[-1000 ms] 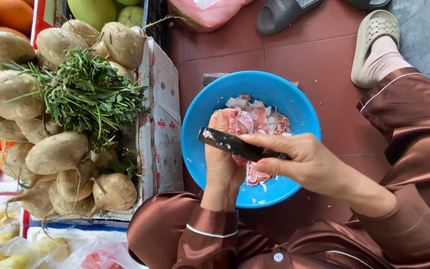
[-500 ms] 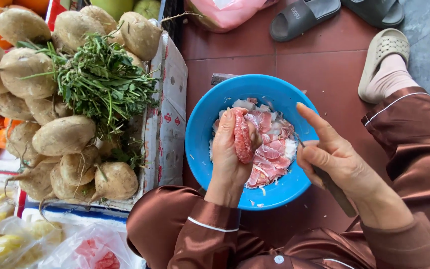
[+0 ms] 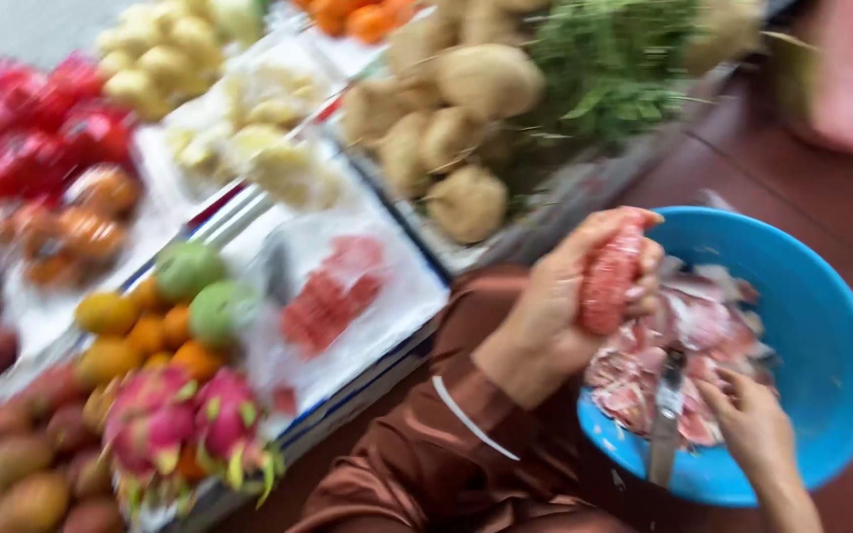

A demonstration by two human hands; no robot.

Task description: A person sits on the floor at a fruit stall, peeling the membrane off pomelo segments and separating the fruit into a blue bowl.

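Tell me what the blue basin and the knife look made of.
Blue basin: likely plastic, judging by its uniform bright colour and smooth, slightly glossy wall. Knife by the right hand: pale grey blade with a dull shine, probably metal; motion blur leaves its handle unclear.

A basin (image 3: 821, 326) is sitting on the floor (image 3: 802, 178) at the right, with peelings (image 3: 703, 336) lying in it. Left of the basin, a tray (image 3: 545, 217) is holding tubers (image 3: 466, 202) and, behind them, herbs (image 3: 604, 59). Further left, dragon fruits (image 3: 190, 419) are lying in front, mangoes (image 3: 190, 286) behind them, and wrapped fruit trays (image 3: 333, 296) between the mangoes and the basin.
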